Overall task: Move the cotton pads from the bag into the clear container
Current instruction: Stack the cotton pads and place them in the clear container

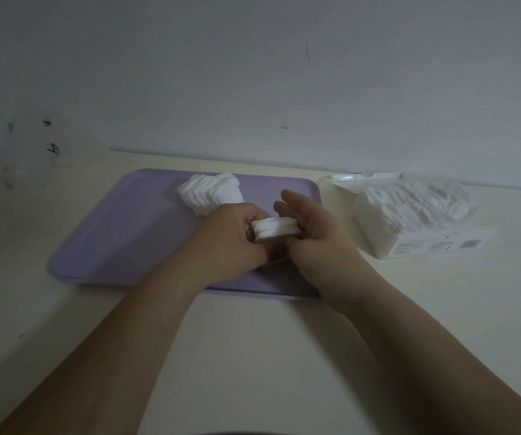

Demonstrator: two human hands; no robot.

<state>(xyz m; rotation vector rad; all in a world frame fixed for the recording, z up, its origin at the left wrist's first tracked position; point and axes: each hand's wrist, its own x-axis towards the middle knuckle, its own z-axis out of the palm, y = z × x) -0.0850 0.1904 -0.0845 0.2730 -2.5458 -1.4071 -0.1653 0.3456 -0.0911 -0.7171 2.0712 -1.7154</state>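
Note:
Both hands hold a small white stack of cotton pads [275, 230] just above the purple tray [121, 233]. My left hand [231, 237] grips the stack's left end with curled fingers. My right hand [312, 233] holds the right end against its palm, thumb under the pads and fingers reaching forward. A fanned pile of cotton pads [212, 193] lies on the tray's far side, just beyond my left hand. The clear plastic bag of cotton pads [409, 211] lies on the table to the right of the tray. A faint clear container [46, 152] stands at the far left.
The cream table [253, 356] meets a pale wall [253, 73] just behind the tray. A clear flap or lid [334, 186] sits between the tray and the bag. My forearms cross the near table.

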